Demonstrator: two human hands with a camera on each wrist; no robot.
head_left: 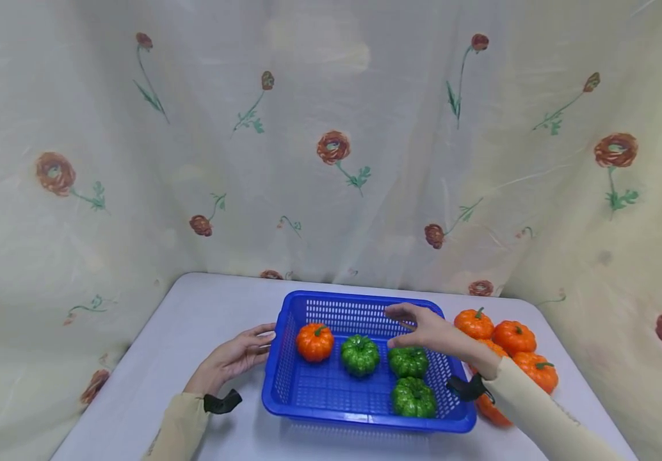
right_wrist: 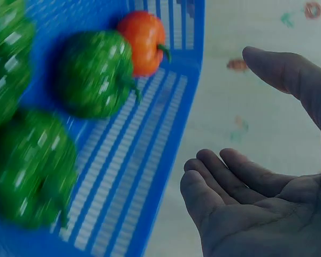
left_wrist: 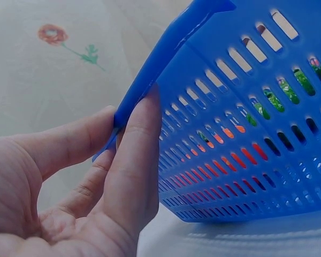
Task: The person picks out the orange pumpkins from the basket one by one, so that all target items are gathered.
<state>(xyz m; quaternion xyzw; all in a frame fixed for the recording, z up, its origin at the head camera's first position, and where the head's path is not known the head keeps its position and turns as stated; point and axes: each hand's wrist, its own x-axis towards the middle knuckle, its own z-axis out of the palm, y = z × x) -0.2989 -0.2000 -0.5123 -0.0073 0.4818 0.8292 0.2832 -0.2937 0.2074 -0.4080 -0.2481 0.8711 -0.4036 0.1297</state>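
A blue plastic basket (head_left: 331, 422) stands on the table, with one orange pumpkin (head_left: 315, 343) and three green pumpkins (head_left: 360, 356) inside. My left hand (head_left: 230, 362) is at the basket's left side. In the left wrist view, its thumb and fingers pinch the blue rim (left_wrist: 144, 80). Over the right half of the basket hovers my right hand (head_left: 431, 331), its thumb and fingers spread apart. Nothing lies between those fingers in the right wrist view, where a green pumpkin (right_wrist: 93, 75) appears beside the hand.
To the basket's right, several orange pumpkins (head_left: 514, 337) sit in a cluster, partly hidden by the right forearm. A white table (head_left: 204, 307) carries everything. Behind it hangs a flower-patterned curtain (head_left: 388, 211).
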